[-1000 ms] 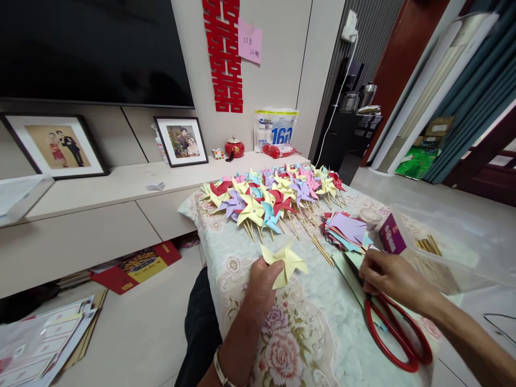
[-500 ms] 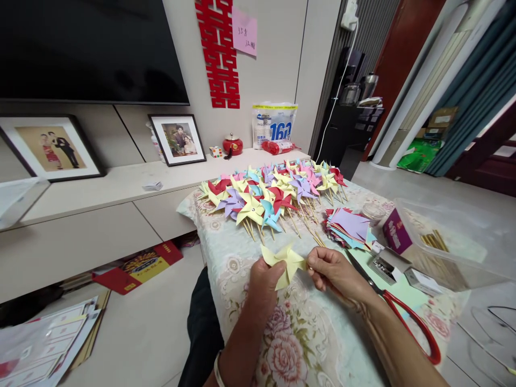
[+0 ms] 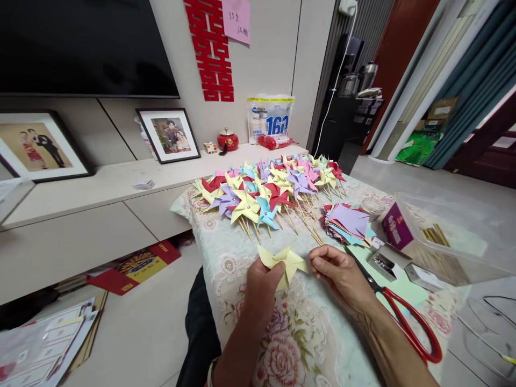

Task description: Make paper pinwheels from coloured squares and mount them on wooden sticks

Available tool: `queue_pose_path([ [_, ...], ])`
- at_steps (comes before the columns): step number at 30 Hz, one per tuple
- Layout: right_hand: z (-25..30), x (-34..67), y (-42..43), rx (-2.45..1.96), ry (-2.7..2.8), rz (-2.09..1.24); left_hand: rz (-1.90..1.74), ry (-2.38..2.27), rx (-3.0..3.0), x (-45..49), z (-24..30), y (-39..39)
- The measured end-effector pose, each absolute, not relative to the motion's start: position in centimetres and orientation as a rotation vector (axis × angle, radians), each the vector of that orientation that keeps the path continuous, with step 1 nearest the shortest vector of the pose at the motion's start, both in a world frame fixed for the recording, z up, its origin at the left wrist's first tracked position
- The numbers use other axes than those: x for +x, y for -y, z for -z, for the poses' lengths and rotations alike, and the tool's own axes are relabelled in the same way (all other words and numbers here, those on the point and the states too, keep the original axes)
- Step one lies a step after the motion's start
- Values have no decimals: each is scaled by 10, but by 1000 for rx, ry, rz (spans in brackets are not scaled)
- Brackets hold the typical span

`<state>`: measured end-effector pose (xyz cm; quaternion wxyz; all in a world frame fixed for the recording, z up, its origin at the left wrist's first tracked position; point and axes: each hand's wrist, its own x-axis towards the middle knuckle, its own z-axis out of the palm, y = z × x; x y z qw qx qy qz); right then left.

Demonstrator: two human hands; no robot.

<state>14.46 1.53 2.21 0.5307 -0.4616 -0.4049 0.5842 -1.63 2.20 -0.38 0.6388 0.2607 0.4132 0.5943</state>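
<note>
Above the front of the flowered tablecloth, my left hand (image 3: pixel 264 277) pinches a pale yellow paper pinwheel (image 3: pixel 289 263), its thumb pressed on the folded centre. Just right of the pinwheel's tip is my right hand (image 3: pixel 332 271), thumb and forefinger together. Whatever lies between those fingertips is too small to make out. Close by my right wrist lie red-handled scissors (image 3: pixel 411 322), partly over a light green sheet (image 3: pixel 413 293). A small open box of metal pins (image 3: pixel 385 263) sits on that sheet. Behind it is a stack of coloured paper squares (image 3: pixel 347 221).
Several finished pinwheels on sticks (image 3: pixel 266 193) cover the table's far side. A clear plastic bin (image 3: pixel 463 258) holding wooden sticks (image 3: pixel 436 235) stands at the right, near a round clear tub (image 3: pixel 371 207). Beyond is a white cabinet (image 3: pixel 92 188) with framed photos (image 3: pixel 169 134).
My right hand has drawn slightly away from the pinwheel's right tip, leaving a small gap. My left hand keeps its pinch. The view has shifted a little.
</note>
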Motion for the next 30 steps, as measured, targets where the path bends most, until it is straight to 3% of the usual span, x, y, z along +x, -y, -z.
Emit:
queue_pose_path([
  [12,-25,128,0,-1148,1608,-776,-1370,-1028,684,-15,12,-22],
  [19,-18,122,0,-1198,1664,-476,-1373,-1045,730,-14,5,-19],
  [30,-11,114,-5,-1250,1511,-675,-1361,-963,722,-10,0,-15],
])
